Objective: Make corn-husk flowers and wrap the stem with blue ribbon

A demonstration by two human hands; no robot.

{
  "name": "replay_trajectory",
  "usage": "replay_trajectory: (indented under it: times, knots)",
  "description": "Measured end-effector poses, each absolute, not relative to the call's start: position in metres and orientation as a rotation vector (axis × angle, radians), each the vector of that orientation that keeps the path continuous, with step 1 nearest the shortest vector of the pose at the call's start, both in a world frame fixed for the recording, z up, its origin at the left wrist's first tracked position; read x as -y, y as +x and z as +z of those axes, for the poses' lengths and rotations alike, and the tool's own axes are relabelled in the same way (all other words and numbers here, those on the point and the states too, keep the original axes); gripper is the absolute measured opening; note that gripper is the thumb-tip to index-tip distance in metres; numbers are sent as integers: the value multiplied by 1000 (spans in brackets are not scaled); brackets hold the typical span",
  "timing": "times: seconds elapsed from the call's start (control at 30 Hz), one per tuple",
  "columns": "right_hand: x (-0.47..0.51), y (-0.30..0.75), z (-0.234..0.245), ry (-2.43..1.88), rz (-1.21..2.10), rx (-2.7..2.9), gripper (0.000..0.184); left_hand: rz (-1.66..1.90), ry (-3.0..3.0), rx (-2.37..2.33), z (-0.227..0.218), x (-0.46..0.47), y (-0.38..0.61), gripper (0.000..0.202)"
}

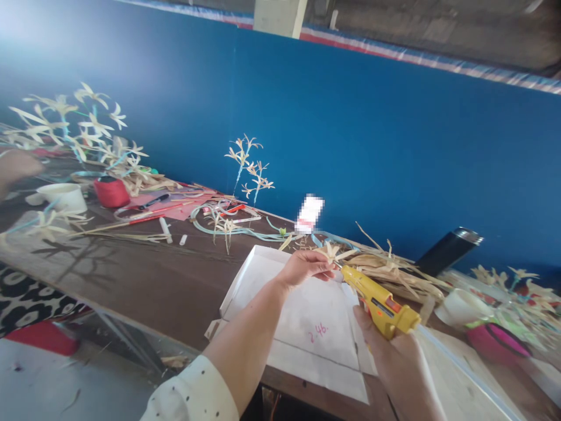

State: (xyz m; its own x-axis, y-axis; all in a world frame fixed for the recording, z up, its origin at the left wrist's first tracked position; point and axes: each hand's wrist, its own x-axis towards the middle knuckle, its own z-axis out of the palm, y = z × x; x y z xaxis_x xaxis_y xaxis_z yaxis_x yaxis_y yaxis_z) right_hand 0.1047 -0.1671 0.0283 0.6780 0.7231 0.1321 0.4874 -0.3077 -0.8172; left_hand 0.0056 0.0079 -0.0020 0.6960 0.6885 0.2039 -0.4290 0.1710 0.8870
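Note:
Between the fingertips of my left hand [309, 266] is a pale flower [332, 251] with narrow petals, which look like dried husk strips. My right hand [390, 351] is wrapped round a yellow glue gun [377, 298]. The gun's nozzle points left and meets the flower's base close to my left fingertips; I cannot tell whether any glue is coming out. Both hands are above an opened white cardboard box [289, 345] with pink handwriting on it.
Dried husk strips [390, 269] and a dark flask [449, 251] lie right of the box. White cups [463, 307], a pink pouch [497, 342] and a red pouch [111, 192] stand about. Finished flower stems [248, 164] rise by the blue partition [394, 146]. At far left, another person's arm [17, 169] is blurred.

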Motion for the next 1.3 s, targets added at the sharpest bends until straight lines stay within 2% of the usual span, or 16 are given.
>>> replay_trajectory:
  times: [0.4, 0.7, 1.03, 1.3]
  knots:
    - [171, 107, 24, -1900, 395, 879, 42, 832, 1150, -284, -2, -9, 6, 41]
    - [189, 128, 12, -1619, 491, 813, 41, 860, 1137, -274, -1, -8, 5, 39]
    - [226, 179, 2, -1693, 549, 468, 44, 890, 1105, -359, -6, -10, 8, 38]
    - [240, 233, -21, -1947, 524, 300, 33, 851, 1173, -421, -6, -7, 8, 38]
